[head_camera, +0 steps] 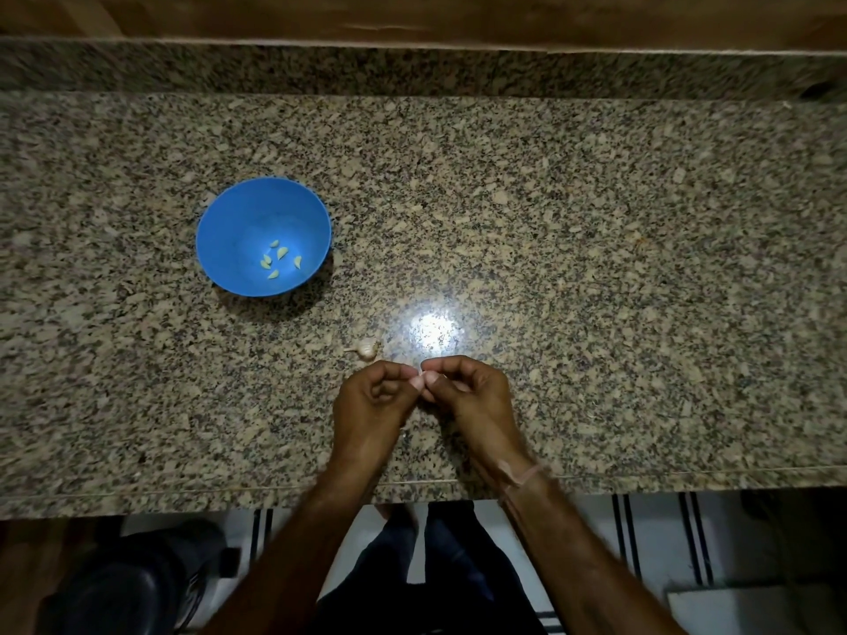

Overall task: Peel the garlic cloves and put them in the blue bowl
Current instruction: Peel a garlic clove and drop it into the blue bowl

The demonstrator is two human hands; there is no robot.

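From my remote seat I am watching both hands meeting low in the centre of the frame, just above the near edge of the granite counter [596, 268]. The left hand [373, 396] and the right hand [467, 391] are curling inward with their fingertips pressing together. Between them they are pinching a tiny pale piece that is probably a garlic clove [421, 372]. Most of it is hiding behind the fingers, so I cannot tell how much skin is on it. A thin band [522, 478] is sitting on the right wrist. Just above and left of the left hand, the rest of the garlic bulb [366, 348] is lying on the counter, near the knuckles but apart from them. The blue bowl [247, 213] is standing at left-centre of the frame, well apart from the hands, and five peeled cloves [282, 253] are lying scattered on its bottom.
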